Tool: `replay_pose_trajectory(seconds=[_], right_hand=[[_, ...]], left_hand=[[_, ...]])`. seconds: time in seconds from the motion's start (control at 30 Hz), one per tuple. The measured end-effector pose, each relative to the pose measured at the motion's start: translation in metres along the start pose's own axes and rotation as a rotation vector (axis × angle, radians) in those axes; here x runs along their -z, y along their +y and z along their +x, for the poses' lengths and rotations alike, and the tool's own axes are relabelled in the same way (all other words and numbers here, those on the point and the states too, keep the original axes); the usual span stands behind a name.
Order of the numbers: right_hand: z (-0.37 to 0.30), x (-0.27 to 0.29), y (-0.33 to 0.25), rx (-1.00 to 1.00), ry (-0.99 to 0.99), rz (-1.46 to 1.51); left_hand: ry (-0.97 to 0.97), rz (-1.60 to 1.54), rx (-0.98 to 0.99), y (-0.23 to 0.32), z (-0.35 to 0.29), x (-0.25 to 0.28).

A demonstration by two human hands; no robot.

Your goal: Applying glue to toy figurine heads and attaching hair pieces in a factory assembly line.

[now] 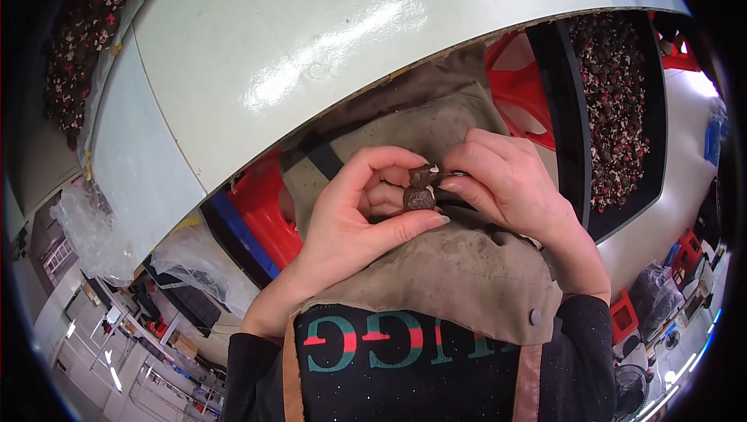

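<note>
A small dark brown figurine [419, 199], with a rounded lower part, a narrower top and a few pale spots, sits in the fingers of my left hand [350, 208]. The thumb presses along its underside and the other fingers curl behind it. Close at its right side, my right hand [510, 184] is closed in a pinch. Between thumb and forefinger a small dark piece with a shiny glint shows, too covered to name. Both hands are above the brown apron [459, 258] on my lap.
A pale glossy table [233, 40] curves ahead, with small crumbs on it. At the right stands a black bin [583, 110] of small dark, red and pale pieces. More such pieces [93, 33] heap at the far left. Red stools [517, 83] and clear plastic bags [93, 227] are nearby.
</note>
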State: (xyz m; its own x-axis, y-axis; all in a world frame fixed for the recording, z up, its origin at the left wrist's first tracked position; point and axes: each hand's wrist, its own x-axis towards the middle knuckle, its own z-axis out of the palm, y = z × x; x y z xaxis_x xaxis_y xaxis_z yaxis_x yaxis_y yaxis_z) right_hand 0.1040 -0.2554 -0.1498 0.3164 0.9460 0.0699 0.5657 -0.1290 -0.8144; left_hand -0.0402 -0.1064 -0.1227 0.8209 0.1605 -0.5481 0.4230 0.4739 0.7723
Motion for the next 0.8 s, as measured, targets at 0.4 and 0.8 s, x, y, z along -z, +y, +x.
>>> replay_pose_trajectory(seconds=[0.4,0.8], right_hand=[[0.0042,-0.0038,-0.0019,-0.014,0.016,-0.064],[0.0048,-0.0022,-0.0031,-0.003,0.018,-0.113]], left_hand=[[-0.006,-0.02,0.009,-0.0007,0.0012,0.0013],[0.005,0.014,-0.008,0.0004,0.0008,-0.0002]])
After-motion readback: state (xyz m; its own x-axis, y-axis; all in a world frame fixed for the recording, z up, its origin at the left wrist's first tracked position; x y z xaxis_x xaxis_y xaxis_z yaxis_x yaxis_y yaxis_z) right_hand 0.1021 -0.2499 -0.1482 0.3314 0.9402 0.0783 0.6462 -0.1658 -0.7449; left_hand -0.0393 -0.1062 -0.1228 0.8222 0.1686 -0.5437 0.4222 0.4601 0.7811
